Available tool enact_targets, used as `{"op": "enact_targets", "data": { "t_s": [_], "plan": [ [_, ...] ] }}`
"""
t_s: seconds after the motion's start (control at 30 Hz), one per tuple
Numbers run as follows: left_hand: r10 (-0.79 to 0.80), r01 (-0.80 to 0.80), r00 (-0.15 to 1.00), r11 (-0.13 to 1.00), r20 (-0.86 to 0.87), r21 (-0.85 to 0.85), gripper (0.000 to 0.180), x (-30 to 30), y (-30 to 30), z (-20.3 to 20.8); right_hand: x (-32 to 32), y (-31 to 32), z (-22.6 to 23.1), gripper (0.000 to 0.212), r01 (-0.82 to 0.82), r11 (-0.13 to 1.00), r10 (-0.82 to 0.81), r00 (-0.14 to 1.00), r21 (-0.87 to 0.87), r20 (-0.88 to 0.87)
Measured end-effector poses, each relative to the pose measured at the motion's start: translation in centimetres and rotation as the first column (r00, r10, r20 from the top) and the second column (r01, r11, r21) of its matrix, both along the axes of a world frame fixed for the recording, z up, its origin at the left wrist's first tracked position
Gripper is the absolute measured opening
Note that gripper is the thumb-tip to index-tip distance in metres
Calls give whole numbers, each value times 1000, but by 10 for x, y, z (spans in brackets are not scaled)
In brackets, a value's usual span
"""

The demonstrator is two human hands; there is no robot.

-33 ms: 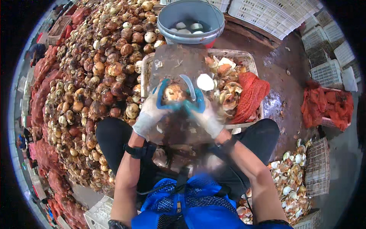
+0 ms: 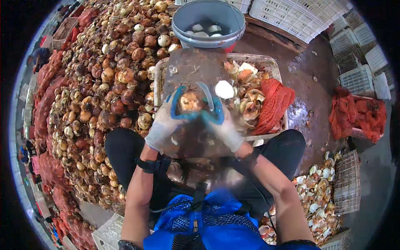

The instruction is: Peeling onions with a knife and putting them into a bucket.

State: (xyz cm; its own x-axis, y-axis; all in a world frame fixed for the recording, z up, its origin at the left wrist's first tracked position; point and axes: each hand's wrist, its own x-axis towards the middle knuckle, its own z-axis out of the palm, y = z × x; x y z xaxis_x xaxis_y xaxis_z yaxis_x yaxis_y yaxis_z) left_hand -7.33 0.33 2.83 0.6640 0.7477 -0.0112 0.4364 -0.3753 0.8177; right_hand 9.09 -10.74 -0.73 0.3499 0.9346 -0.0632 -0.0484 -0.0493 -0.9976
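Observation:
My left hand, in a white glove with blue-green coated fingers, is closed round the side of a brown-skinned onion on a dark board. Just right of the onion, my gloved right hand is closed on a knife; its curved, pale blade points away from me. The fingers hide the knife's handle. Beyond my right fingers lies a white peeled piece of onion, apart from both hands.
A large heap of unpeeled onions covers the left. Beyond the board, a grey bucket holds white onions. Under the board sits a crate with peelings and a red mesh bag. More peelings lie at the lower right.
My right hand and the knife blade have shifted very slightly to the right. The left hand and the onion stay nearly in place.

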Motion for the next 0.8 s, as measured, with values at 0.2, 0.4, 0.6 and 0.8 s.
{"op": "enact_targets", "data": {
  "t_s": [0.2,0.4,0.6,0.8],
  "plan": [
    [66,-4,969,968,240,-250,74,5,9,-12,3,-18,-13,48,-88,996,86,984,9,153],
    [106,-24,961,953,256,-303,78,4,-6,-4,19,-25,10,48,-58,987,142,764,-152,629],
    [-21,35,988,995,151,-91,81,-1,-9,-2,4,-31,9,46,-127,966,233,800,-224,553],
    [94,-84,985,993,145,-77,79,14,-12,-5,14,-27,-27,38,-158,978,209,723,-137,658]
  ]
}}
